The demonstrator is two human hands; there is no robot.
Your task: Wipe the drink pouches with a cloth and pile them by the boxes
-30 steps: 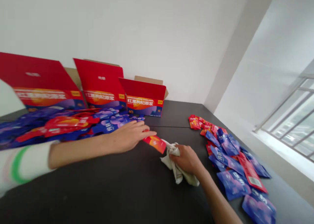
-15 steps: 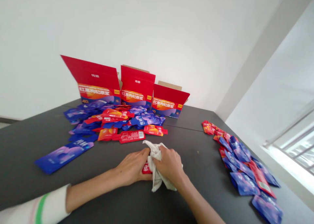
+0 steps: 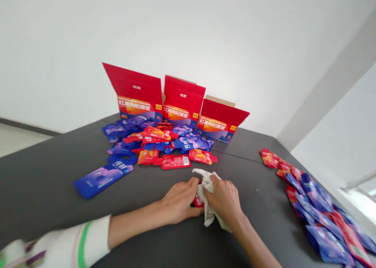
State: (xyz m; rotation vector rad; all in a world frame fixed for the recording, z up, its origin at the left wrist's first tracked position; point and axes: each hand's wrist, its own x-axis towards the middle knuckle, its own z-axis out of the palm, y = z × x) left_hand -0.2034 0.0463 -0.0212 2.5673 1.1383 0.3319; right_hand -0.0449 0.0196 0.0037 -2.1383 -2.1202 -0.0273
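Near the front middle of the dark table, my left hand (image 3: 182, 200) is closed on a red pouch (image 3: 198, 200), most of which is covered. My right hand (image 3: 225, 197) grips a white cloth (image 3: 209, 213) that lies against the pouch's right part. The two hands are close together with the cloth and pouch between them. Just beyond them a red pouch with a barcode (image 3: 176, 162) lies flat, and a blue pouch (image 3: 102, 178) rests apart to the left.
Three open red boxes (image 3: 139, 108) stand at the back by the wall, behind a mixed pile of blue and red pouches (image 3: 194, 142). Another pile of pouches (image 3: 319, 217) runs along the right side of the table (image 3: 141, 236).
The whole view has shifted, so boxes, piles and hands appear farther right. My hands still hold the pouch and the cloth, with little change between them.
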